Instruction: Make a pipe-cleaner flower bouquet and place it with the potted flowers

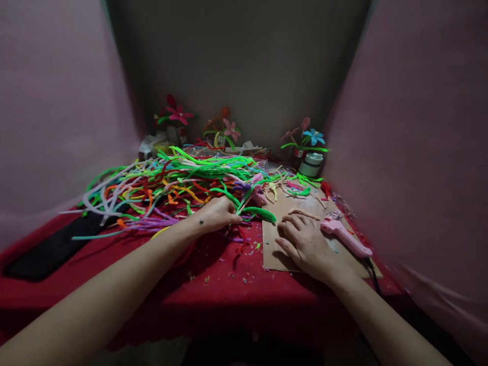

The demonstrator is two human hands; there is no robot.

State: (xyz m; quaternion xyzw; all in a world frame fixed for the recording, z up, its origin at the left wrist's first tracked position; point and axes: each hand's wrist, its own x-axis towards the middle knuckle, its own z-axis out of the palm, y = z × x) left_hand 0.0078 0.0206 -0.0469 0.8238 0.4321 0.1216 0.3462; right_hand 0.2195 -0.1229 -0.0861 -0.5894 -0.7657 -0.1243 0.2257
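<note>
My left hand (pixel 218 214) is closed around the green stem of a pipe cleaner flower. Its pink petals (pixel 254 189) point up and away, and a looped green leaf (pixel 261 213) sticks out to the right. Fingers apart and palm down, my right hand (pixel 305 243) rests on a cardboard sheet (pixel 271 254). Just beyond its fingertips lies a pale pink pipe cleaner (pixel 305 213); whether they touch it I cannot tell. A pink glue gun (pixel 348 235) lies to the right of that hand.
A large heap of coloured pipe cleaners (pixel 206 170) covers the table's left and middle. A black flat object (pixel 49 249) lies at left. Finished flowers, including a blue one (pixel 314 136), stand at the back beside a pale jar (pixel 310 165). Scraps dot the red cloth (pixel 213 284).
</note>
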